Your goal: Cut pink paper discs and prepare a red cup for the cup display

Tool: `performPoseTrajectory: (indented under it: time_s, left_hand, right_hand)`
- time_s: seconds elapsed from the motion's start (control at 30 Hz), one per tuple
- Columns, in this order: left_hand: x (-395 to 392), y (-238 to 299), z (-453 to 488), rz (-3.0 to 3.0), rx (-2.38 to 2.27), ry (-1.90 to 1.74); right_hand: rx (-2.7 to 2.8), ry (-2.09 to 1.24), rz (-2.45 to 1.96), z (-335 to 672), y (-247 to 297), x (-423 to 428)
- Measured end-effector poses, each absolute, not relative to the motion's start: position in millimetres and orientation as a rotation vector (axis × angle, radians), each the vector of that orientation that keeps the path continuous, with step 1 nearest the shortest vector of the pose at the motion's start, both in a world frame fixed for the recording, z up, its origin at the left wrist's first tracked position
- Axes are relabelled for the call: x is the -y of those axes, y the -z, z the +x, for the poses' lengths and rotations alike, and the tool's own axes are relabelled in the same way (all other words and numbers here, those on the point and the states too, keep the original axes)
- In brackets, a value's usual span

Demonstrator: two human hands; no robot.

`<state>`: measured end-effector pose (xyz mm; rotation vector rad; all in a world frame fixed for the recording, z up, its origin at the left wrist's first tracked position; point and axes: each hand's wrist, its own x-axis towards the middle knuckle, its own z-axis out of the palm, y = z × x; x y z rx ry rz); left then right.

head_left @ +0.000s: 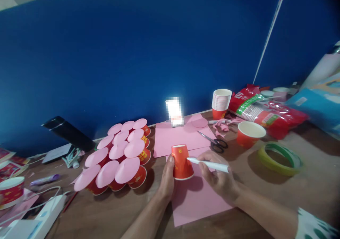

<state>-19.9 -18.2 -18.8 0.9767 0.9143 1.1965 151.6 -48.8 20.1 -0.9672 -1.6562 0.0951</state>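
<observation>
An upside-down red paper cup (pixel 182 166) is in my left hand (pixel 168 178), whose fingers close around its left side. My right hand (pixel 218 178) grips a white marker pen (pixel 212 165), its tip at the right side of the cup. Below the cup lies a sheet of pink paper (pixel 198 205), and a second pink sheet (pixel 172 136) is behind it. A pair of scissors (pixel 218 145) rests just beyond my right hand. To the left stand several upside-down red cups, each topped with a pink paper cone (pixel 127 170).
A stack of paper cups (pixel 221 102), a single upright cup (pixel 249 134), a roll of yellow-green tape (pixel 279 159) and a red plastic package (pixel 268 113) are at the right. A white power strip (pixel 47 216), a purple marker (pixel 44 179) and a black cylinder (pixel 69 134) lie at the left.
</observation>
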Motion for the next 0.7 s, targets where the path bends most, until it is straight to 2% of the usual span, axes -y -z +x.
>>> performPoseTrajectory:
  time_s: [0.43, 0.7]
  left_hand:
    - [14.8, 23.2, -19.0, 0.854, -0.837, -1.295]
    - [17.0, 9.8, -13.4, 0.667, -0.813, -1.241]
  right_hand:
    - [1.624, -0.061, -0.936, 151.4, -19.9, 52.1]
    - [1.741, -0.069, -0.773, 148.4, -17.4, 55.2]
